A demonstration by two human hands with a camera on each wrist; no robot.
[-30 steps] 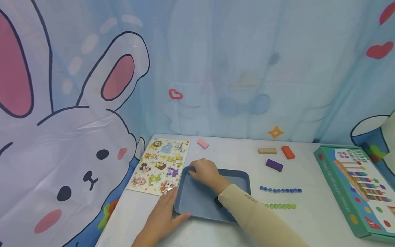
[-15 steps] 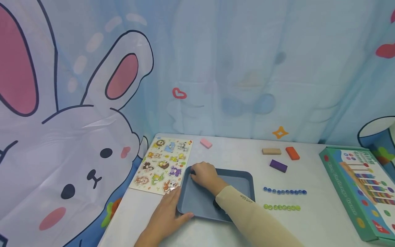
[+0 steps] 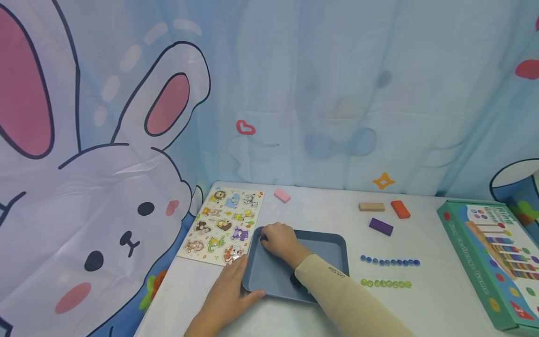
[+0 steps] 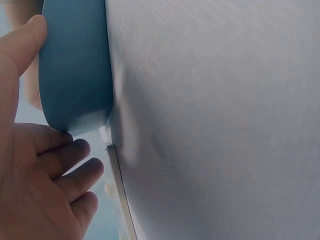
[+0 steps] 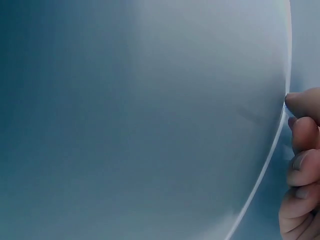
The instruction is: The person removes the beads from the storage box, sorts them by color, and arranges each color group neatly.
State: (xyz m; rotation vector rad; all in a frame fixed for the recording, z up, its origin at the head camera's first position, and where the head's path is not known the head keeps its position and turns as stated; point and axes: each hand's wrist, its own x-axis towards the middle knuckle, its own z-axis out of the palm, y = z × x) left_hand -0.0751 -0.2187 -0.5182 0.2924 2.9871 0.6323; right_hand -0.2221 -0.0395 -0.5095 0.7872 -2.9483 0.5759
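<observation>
A blue-grey tray (image 3: 278, 276) lies on the white table. My left hand (image 3: 227, 290) rests at its near left corner, thumb along the front wall and loosely bent fingers by the left side. In the left wrist view the thumb touches the tray's wall (image 4: 77, 65). My right hand (image 3: 280, 239) is at the tray's far left corner with curled fingers. A speck of dark blue shows at its fingertips, like a small blue bead, mostly hidden. In the right wrist view the thumb and index finger (image 5: 305, 132) come together right at the tray's pale rim (image 5: 265, 167).
Right of the tray lie a row of blue beads (image 3: 393, 262) and a row of green beads (image 3: 385, 283). Behind are purple (image 3: 381, 226), tan (image 3: 371, 207), orange (image 3: 400, 209) and pink (image 3: 282, 195) blocks. An animal puzzle board (image 3: 223, 227) and a green game box (image 3: 484, 262) flank these.
The head view has shifted slightly, moving everything a little to the right. My right hand stays at the far left corner and the blue at its fingertips shows less. My left hand keeps its place.
</observation>
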